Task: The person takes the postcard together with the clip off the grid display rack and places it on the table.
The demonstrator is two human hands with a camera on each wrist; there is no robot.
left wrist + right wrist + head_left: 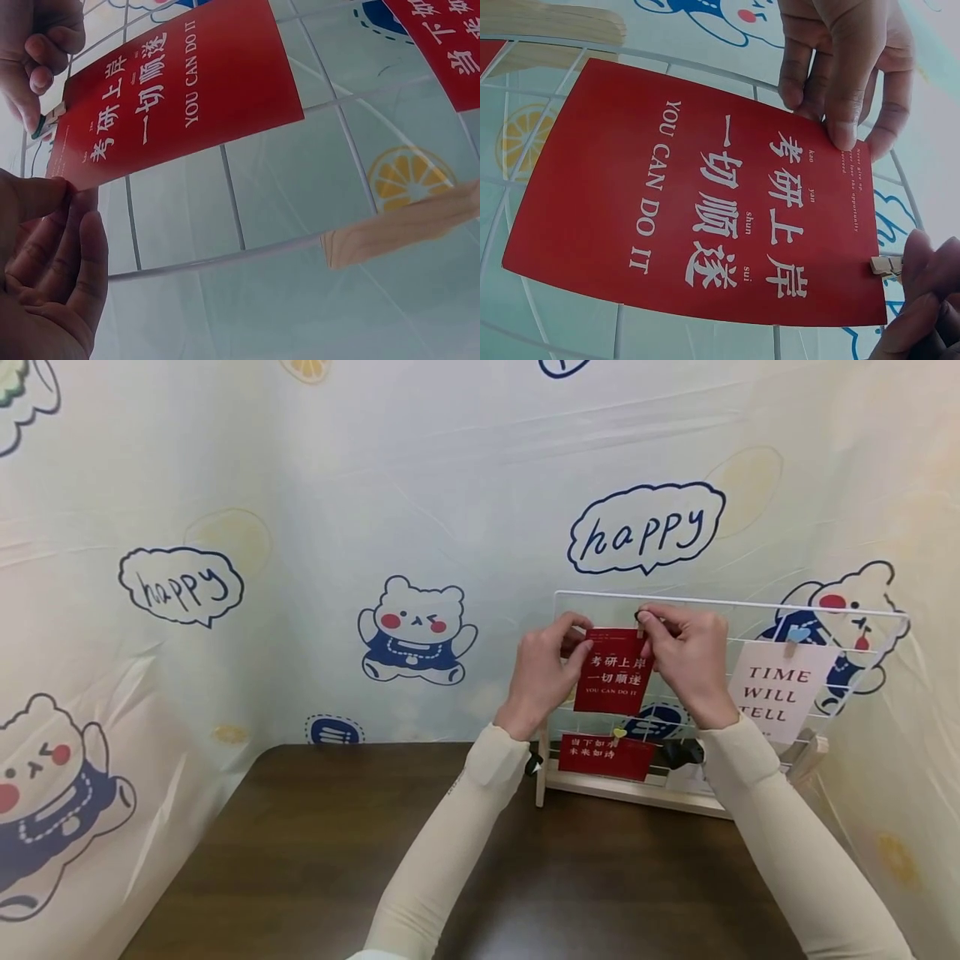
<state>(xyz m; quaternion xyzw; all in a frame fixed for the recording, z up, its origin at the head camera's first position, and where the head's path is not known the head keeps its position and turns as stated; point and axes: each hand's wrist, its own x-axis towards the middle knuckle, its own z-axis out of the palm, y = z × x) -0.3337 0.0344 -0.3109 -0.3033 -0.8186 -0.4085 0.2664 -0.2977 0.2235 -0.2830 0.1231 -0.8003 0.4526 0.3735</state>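
A red card with white lettering lies against a white wire grid. Its upper left corner is pinched between thumb and fingers of my left hand. At the card's top edge, toward the right, sits a small wooden clothespin. My right hand pinches the outer end of that clothespin, its thumb and index finger close together. In the left wrist view the clothespin's tip overlaps the card's edge. Part of the grid behind the card is hidden.
Lower on the grid hangs a second red card under a yellow heart clip. A white card hangs at the right from a blue heart clip. The grid stands in a wooden base on a brown table, before a printed curtain.
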